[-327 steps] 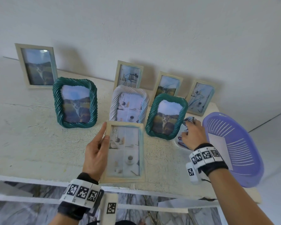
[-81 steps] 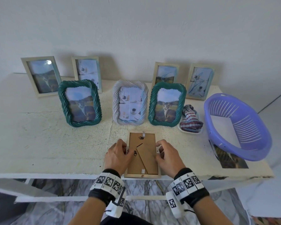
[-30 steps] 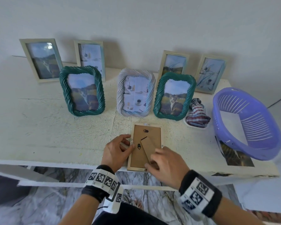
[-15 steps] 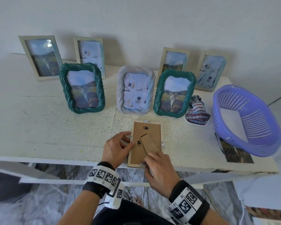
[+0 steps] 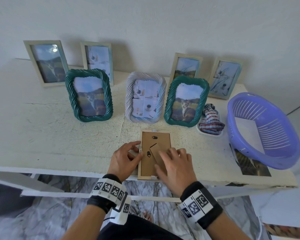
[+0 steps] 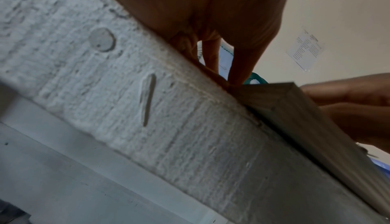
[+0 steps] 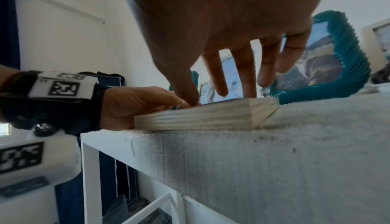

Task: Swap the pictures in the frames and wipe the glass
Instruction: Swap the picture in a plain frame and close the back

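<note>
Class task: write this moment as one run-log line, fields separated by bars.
stage: opening back | item: pale wooden frame face-down at the shelf edge | left hand: fingertips at side clip | right hand: resting on brown backing | cloth: unused

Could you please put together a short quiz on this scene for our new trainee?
1. True or false: the pale wooden picture frame under the hands lies face down on the white table.
2. Which hand has its fingers spread on the brown backing board? A) right hand B) left hand C) neither
3. Fill in: the striped cloth lies between a green rope-patterned frame and the purple plastic ______.

Key: 1 true, its brown back faces up. 2 A; the left hand touches the frame's left edge. 3 basket.
</note>
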A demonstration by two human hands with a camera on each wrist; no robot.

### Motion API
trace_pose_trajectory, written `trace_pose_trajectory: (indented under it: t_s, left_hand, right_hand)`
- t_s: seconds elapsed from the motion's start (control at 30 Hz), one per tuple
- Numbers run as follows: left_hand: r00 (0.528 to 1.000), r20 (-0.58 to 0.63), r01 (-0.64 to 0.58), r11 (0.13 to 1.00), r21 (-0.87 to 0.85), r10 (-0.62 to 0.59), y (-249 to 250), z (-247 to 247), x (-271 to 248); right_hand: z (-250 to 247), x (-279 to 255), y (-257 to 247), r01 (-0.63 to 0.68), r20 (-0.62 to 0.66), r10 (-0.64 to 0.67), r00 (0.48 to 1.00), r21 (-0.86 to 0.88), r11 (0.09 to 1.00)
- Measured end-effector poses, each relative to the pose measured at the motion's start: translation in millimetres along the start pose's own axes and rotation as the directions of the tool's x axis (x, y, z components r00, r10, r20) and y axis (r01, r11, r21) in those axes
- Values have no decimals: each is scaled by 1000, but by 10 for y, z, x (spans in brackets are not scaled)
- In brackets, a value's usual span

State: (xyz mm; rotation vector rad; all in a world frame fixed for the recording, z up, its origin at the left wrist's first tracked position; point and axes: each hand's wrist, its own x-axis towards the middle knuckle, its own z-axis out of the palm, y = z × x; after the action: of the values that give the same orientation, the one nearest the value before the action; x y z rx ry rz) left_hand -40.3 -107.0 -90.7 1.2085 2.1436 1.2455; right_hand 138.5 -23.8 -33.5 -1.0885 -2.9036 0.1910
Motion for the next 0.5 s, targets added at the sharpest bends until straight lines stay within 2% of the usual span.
trace_pose_trajectory:
  t_s: [0.07,0.23,0.37,0.5]
  left_hand:
    - [1000,3,-6,1000,-6,6,-5,-3,1]
    - [1000,-8,-15,1000,-12,15,-18,-4,6]
    - [1000,-7,-11,1000,-14,11,-24,5,5]
    - [1000,-4,5,1000,-28,-6,-16,3,2]
  right_hand:
    - [3,50,-41,-13,-22,12,1000,-53,998]
    - [-6,180,-129,-66,-49,69,996,56,996]
    - [-83,180,-119,-93,-119,95,988,26,995]
    - [-197,66,204,-156,-61,161,985,83,984]
